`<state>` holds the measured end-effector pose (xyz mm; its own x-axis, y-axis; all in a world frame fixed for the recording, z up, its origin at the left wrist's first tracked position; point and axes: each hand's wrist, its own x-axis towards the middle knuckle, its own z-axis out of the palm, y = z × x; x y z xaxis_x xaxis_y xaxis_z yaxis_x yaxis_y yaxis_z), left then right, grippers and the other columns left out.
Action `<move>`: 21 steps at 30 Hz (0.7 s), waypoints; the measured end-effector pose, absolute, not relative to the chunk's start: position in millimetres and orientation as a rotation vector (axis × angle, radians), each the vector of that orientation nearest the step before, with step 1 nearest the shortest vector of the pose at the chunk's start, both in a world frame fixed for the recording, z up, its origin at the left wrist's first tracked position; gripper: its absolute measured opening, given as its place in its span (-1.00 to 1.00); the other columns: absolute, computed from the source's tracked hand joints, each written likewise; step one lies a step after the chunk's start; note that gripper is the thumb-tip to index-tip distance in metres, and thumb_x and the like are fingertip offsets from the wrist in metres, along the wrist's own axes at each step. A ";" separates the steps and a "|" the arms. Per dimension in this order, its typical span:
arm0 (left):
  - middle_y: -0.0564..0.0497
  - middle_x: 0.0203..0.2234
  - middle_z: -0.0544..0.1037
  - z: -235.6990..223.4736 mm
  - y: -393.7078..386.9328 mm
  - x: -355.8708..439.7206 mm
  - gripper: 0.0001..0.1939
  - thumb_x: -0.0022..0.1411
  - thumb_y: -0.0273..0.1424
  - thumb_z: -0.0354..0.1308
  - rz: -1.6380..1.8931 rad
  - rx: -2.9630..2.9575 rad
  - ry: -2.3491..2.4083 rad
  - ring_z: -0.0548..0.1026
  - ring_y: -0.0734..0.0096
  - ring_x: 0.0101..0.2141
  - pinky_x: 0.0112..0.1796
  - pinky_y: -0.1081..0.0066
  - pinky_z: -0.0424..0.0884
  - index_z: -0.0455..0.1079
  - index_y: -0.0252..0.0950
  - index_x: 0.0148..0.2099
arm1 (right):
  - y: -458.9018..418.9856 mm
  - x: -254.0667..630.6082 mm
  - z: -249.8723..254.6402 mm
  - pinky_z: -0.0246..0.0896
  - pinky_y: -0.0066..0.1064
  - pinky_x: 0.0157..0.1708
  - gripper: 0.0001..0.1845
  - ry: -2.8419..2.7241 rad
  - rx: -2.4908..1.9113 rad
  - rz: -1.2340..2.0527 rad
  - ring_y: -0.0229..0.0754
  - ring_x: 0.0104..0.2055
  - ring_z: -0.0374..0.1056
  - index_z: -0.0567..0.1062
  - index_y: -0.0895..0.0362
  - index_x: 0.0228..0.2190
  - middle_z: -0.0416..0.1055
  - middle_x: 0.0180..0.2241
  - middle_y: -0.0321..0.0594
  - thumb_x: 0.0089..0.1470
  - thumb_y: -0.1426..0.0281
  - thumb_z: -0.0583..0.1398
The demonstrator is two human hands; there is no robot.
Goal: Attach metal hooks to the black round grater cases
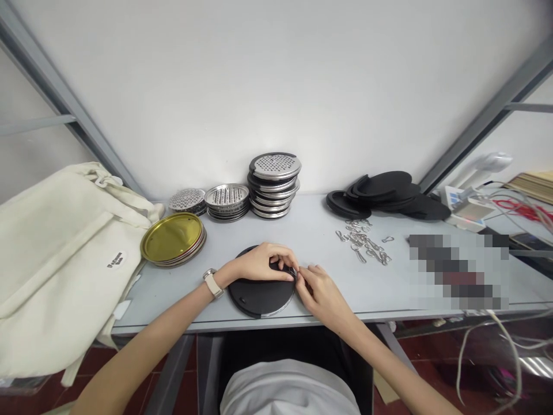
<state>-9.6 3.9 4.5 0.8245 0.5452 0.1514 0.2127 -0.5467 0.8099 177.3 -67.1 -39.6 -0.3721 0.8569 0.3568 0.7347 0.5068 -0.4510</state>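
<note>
A: In the head view, where does the round, flat black disc with a silvery metal rim [261, 295] lie?
B: On the pale grey table [173, 294], near its front edge. The bare left hand [264, 264], wearing a pale-strapped wristwatch [212, 284], lies across the disc's upper part; the bare right hand [322, 293] meets its right edge.
A: And the state of each hand?
B: The left is arched, its fingers curled toward the thumb; whether it grips anything cannot be told. The right has thumb and forefinger pressed together at the rim; anything between them is too small to identify.
A: How does the disc look?
B: Matt black, with a small dark round mark at lower left. Black edging ends at the bottom, where bright metal shows along the lower right. Loose silvery metal clips [369, 245] lie to its right.
</note>
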 end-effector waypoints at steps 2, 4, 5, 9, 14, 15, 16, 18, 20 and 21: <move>-0.01 -0.36 0.50 4.4 3.9 -9.3 -0.78 0.10 -0.41 0.24 0.492 2.129 0.580 0.35 0.52 -0.38 -0.32 0.51 0.29 0.45 -0.35 -0.17 | -67.4 177.1 -40.9 0.04 -0.36 -0.40 -0.70 -2.190 -1.312 0.283 -0.17 -0.45 0.15 0.21 0.08 -0.56 0.20 -0.58 -0.29 0.21 0.48 -0.04; 0.00 -0.39 0.50 4.4 3.9 -9.1 -0.77 0.09 -0.40 0.25 0.493 2.118 0.599 0.36 0.52 -0.39 -0.33 0.52 0.29 0.45 -0.35 -0.17 | -67.9 177.2 -41.8 0.04 -0.35 -0.39 -0.71 -2.176 -1.325 0.292 -0.17 -0.44 0.15 0.20 0.09 -0.55 0.20 -0.57 -0.29 0.22 0.47 -0.05; 0.01 -0.39 0.50 4.3 3.9 -9.0 -0.76 0.08 -0.39 0.25 0.494 2.116 0.603 0.36 0.52 -0.39 -0.33 0.52 0.28 0.45 -0.35 -0.17 | -68.3 177.4 -42.0 0.05 -0.35 -0.39 -0.71 -2.165 -1.334 0.303 -0.17 -0.44 0.15 0.19 0.09 -0.54 0.20 -0.57 -0.29 0.23 0.46 -0.05; 0.01 -0.38 0.50 3.7 4.3 -9.2 -0.76 0.07 -0.41 0.26 0.505 2.118 0.589 0.36 0.54 -0.40 -0.35 0.53 0.28 0.44 -0.35 -0.17 | -69.5 178.2 -40.8 0.05 -0.35 -0.37 -0.70 -2.134 -1.355 0.336 -0.19 -0.45 0.14 0.17 0.08 -0.54 0.17 -0.58 -0.32 0.25 0.43 -0.07; -0.01 -0.35 0.49 2.2 4.5 -9.8 -0.76 0.09 -0.42 0.24 0.517 2.139 0.550 0.35 0.52 -0.38 -0.31 0.51 0.31 0.43 -0.35 -0.15 | -69.2 177.9 -39.2 0.05 -0.36 -0.37 -0.69 -2.116 -1.333 0.347 -0.20 -0.46 0.14 0.16 0.08 -0.55 0.17 -0.58 -0.32 0.25 0.43 -0.06; -0.02 -0.33 0.49 2.0 4.6 -9.8 -0.75 0.10 -0.42 0.23 0.516 2.144 0.551 0.35 0.52 -0.37 -0.30 0.50 0.32 0.43 -0.35 -0.14 | -69.0 177.8 -38.9 0.05 -0.37 -0.38 -0.69 -2.117 -1.326 0.349 -0.20 -0.46 0.14 0.17 0.08 -0.55 0.18 -0.58 -0.32 0.25 0.43 -0.06; -0.02 -0.33 0.49 1.8 4.6 -9.8 -0.75 0.10 -0.42 0.23 0.515 2.147 0.554 0.35 0.52 -0.37 -0.29 0.50 0.32 0.42 -0.35 -0.14 | -68.8 177.8 -38.6 0.05 -0.37 -0.39 -0.69 -2.119 -1.321 0.349 -0.19 -0.46 0.14 0.17 0.08 -0.55 0.19 -0.58 -0.31 0.24 0.43 -0.06; -0.01 -0.33 0.49 1.7 4.7 -9.6 -0.75 0.09 -0.42 0.24 0.512 2.147 0.563 0.35 0.52 -0.37 -0.29 0.51 0.32 0.42 -0.35 -0.14 | -68.7 177.8 -37.8 0.05 -0.37 -0.40 -0.70 -2.129 -1.310 0.347 -0.19 -0.46 0.14 0.18 0.08 -0.55 0.20 -0.58 -0.31 0.24 0.44 -0.05; -0.01 -0.33 0.49 1.9 4.6 -9.2 -0.75 0.09 -0.42 0.24 0.503 2.142 0.571 0.35 0.52 -0.37 -0.30 0.51 0.32 0.42 -0.35 -0.15 | -68.6 178.0 -36.8 0.05 -0.36 -0.41 -0.70 -2.140 -1.303 0.347 -0.18 -0.46 0.14 0.19 0.08 -0.55 0.20 -0.59 -0.31 0.24 0.44 -0.05; -0.01 -0.34 0.49 2.1 4.5 -9.1 -0.75 0.09 -0.42 0.24 0.499 2.139 0.576 0.36 0.52 -0.37 -0.30 0.51 0.32 0.42 -0.35 -0.15 | -68.6 178.1 -36.5 0.05 -0.36 -0.41 -0.70 -2.144 -1.301 0.349 -0.18 -0.47 0.14 0.19 0.08 -0.55 0.20 -0.60 -0.31 0.24 0.44 -0.05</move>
<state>-9.1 4.5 2.1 0.8145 0.5613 0.1464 0.2249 -0.5382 0.8122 178.1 -68.6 -36.5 -0.3391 0.8708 0.3560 0.7131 0.4848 -0.5064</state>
